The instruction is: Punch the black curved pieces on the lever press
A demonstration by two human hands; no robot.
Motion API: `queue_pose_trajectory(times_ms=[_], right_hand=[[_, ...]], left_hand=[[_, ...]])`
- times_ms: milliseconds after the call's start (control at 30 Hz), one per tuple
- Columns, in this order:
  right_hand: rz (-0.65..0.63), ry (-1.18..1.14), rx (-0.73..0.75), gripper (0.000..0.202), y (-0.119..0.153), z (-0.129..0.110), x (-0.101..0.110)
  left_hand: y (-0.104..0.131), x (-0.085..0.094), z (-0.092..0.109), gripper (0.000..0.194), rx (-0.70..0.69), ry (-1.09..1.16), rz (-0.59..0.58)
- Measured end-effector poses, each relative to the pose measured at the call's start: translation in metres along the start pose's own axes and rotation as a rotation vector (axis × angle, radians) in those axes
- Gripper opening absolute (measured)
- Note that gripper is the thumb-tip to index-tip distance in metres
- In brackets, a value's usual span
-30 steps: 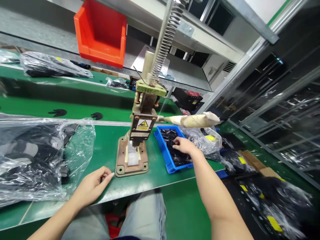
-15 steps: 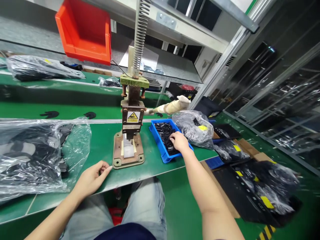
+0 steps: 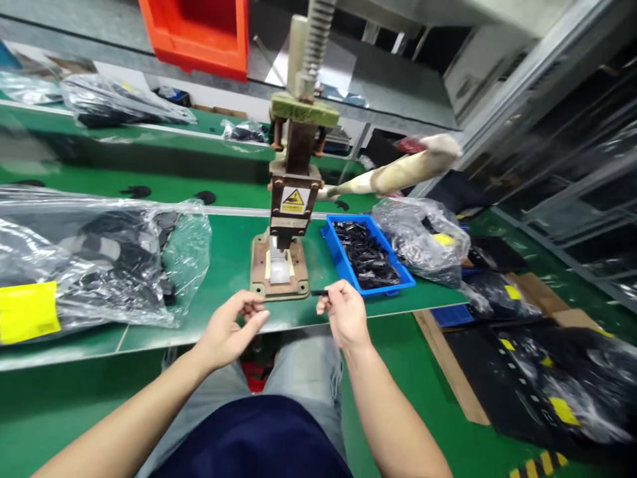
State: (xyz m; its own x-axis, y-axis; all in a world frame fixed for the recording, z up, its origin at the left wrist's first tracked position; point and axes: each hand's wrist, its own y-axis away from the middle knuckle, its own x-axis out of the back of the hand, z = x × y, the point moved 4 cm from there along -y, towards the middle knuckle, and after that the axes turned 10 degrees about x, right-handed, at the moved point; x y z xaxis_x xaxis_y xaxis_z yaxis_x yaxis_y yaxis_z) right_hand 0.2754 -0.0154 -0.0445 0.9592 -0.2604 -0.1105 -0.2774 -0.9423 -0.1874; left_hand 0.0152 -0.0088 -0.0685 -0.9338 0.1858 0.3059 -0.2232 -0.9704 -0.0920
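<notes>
My right hand [image 3: 344, 311] pinches a small, thin black part [image 3: 319, 293] between thumb and fingertips, over the bench in front of the blue tray [image 3: 382, 291]. That tray holds a heap of similar black pieces [image 3: 365, 251]. My left hand [image 3: 237, 330] is at the bench edge, with thumb and fingers apart and nothing between them. Just beyond both hands stands a hand press [image 3: 294, 192] with a warning label and a tall spring on top. A pale metal plate [image 3: 279, 270] lies on the press base [image 3: 259, 282], under the ram.
A wrapped lever [image 3: 408, 171] sticks out right of the press. Clear bags of dark parts lie left [image 3: 94, 259] and right [image 3: 423, 232] on the bench. An orange bin [image 3: 199, 56] hangs above. More bags and cardboard [image 3: 452, 378] sit at the right.
My right hand has left the blue tray and moved left towards the press, carrying a black part. My left hand has lifted and opened slightly. The view has shifted.
</notes>
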Motion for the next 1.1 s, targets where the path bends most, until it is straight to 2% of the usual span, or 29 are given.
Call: queue_pose_trajectory(times_ms=[100,233,500,600,700,800,867,933,1000,1067,1100], right_hand=[[-0.064,-0.138,-0.113,0.047,0.024,0.014,-0.032],[-0.117,-0.228,-0.181,0.044,0.039,0.026,-0.052],[-0.154,-0.218,-0.192,0.037,0.046,0.036,-0.053],[-0.16,-0.19,-0.186,0.036,0.049,0.039,-0.054],[-0.178,-0.15,-0.171,0.036,0.051,0.041,-0.056],[-0.209,-0.09,-0.13,0.034,0.04,0.033,-0.049],[-0.189,-0.049,-0.057,0.032,0.018,0.012,-0.036],[-0.12,-0.015,0.112,0.034,-0.015,-0.026,-0.02],[-0.041,0.048,0.5,0.045,-0.049,-0.086,-0.006],[-0.052,0.016,0.772,0.056,-0.076,-0.143,-0.004],[-0.101,-0.015,0.862,0.059,-0.087,-0.168,-0.008]], left_hand=[[0.008,-0.014,0.024,0.03,-0.062,0.034,-0.087],[0.013,-0.017,0.032,0.029,-0.078,0.033,-0.125],[0.018,-0.017,0.027,0.028,-0.086,0.013,-0.125],[0.017,-0.015,0.029,0.028,-0.15,-0.016,-0.077],[0.015,-0.012,0.031,0.016,-0.249,-0.072,-0.072],[0.001,-0.005,0.026,0.01,-0.293,-0.151,-0.046],[-0.019,0.005,0.017,0.014,-0.258,-0.205,0.03],[-0.045,0.017,0.005,0.019,-0.208,-0.259,0.116],[-0.072,0.025,-0.005,0.022,-0.185,-0.313,0.176],[-0.096,0.027,-0.01,0.023,-0.198,-0.387,0.18],[-0.106,0.026,-0.011,0.023,-0.211,-0.433,0.168]])
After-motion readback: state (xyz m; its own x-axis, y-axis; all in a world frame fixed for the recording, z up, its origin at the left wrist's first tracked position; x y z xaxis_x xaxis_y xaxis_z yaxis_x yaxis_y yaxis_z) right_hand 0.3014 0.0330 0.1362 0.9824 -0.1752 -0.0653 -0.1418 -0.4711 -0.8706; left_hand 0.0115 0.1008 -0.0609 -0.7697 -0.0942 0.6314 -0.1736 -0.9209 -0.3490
